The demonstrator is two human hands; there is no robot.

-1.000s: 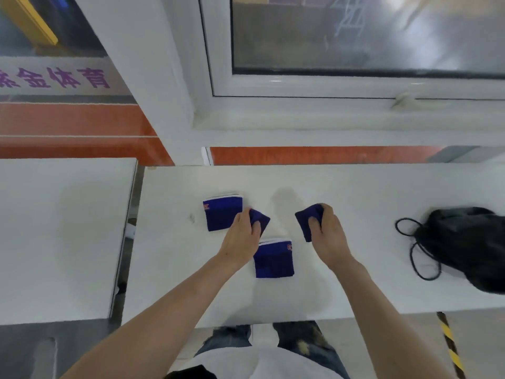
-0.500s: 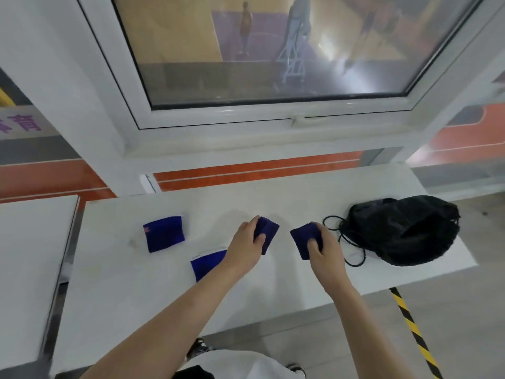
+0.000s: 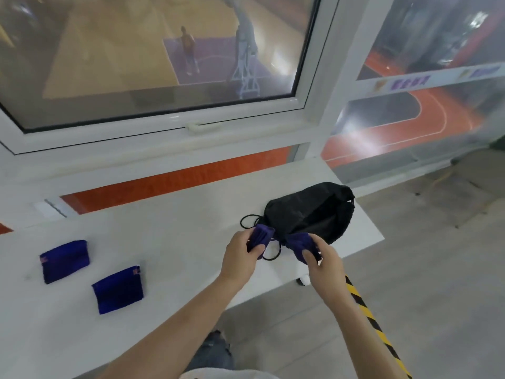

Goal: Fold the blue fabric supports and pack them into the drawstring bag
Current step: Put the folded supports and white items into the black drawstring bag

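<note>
My left hand grips a folded blue fabric support just above the table. My right hand grips a second folded blue support beside it. Both supports are held at the near edge of the black drawstring bag, whose mouth gapes toward me, with its cord looped on the table. Two more blue supports lie flat at the left of the table, one farther back and one nearer.
The white table ends just right of the bag, with grey floor beyond. A yellow-black striped strip runs along the floor under my right arm. A white window frame stands behind the table.
Both hands have carried their folded supports to the right, from the middle of the table up to the bag's mouth. My view has swung right, so the two flat supports now lie far left.
</note>
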